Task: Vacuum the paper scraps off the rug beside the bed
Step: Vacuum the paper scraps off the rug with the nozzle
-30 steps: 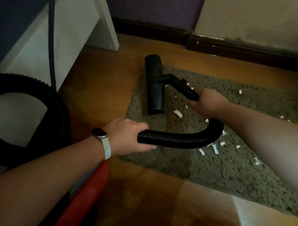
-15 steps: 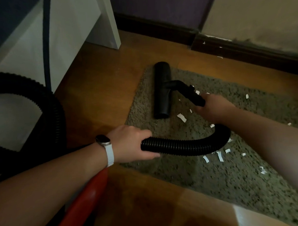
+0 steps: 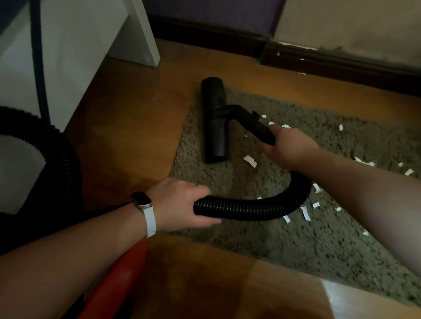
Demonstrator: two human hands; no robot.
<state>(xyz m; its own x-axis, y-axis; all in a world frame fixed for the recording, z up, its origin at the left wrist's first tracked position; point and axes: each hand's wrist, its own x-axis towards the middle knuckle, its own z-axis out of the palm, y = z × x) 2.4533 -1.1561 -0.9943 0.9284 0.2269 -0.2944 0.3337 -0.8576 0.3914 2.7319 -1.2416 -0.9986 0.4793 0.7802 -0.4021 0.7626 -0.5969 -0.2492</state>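
- paper scraps [image 3: 249,161] lie scattered over the shaggy grey-green rug [image 3: 291,242], mostly on its right half; one larger white scrap sits just right of the nozzle's near end, and a cluster lies near the bend of the hose.
- vacuum nozzle [image 3: 215,125], black and long, rests on the far left corner of the rug, its far end reaching just past the rug edge onto the wooden floor [image 3: 132,128].
- right hand [image 3: 290,147] is the grip on the black wand [image 3: 256,126] behind the nozzle, fingers closed around it, forearm stretching in from the right.
- left hand [image 3: 182,203] is closed around the ribbed black hose [image 3: 249,209], near the rug's near left edge; the hose curves right and up toward the right hand.
- watch [image 3: 144,209] with a white strap sits on the left wrist.
- more hose [image 3: 61,164] loops at the far left, in front of a white furniture panel [image 3: 81,44].
- red vacuum body [image 3: 118,282] shows under the left forearm.
- dark skirting board [image 3: 332,62] runs along the far wall, with a few white scraps beside it.
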